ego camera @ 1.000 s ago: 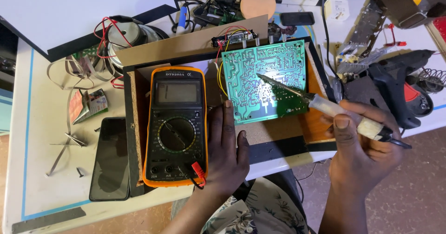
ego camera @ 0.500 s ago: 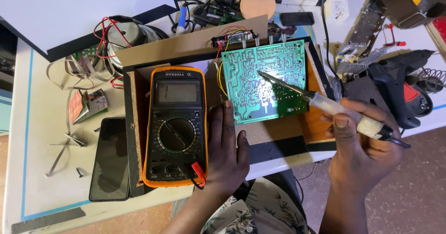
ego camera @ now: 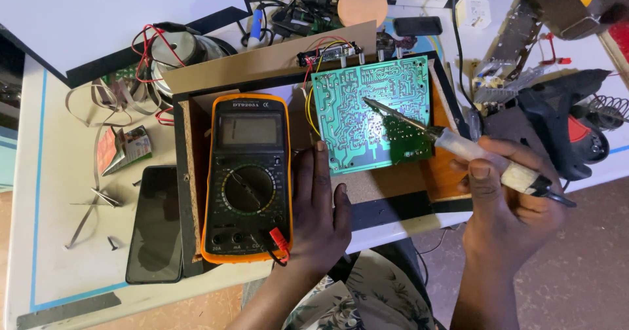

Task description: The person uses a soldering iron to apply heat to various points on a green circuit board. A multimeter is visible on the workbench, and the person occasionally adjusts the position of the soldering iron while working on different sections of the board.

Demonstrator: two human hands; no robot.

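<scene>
Multimeter lies left of circuit board, phone further left.

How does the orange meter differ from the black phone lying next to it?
The orange meter is thick, with a grey screen, a round dial and a red plug; the black phone is thin, dark and plain. The left hand rests against the meter, while nothing touches the phone. Both lie flat, lengthwise side by side.

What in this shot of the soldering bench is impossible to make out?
Head view only:
- Soldering iron handle: wrapped by the right hand.
- Board under the left hand: covered by the palm.
- Circuit board joints: too small to judge.
- Multimeter screen: glare, no reading visible.
- Glue gun trigger: too dark to make out.
</scene>
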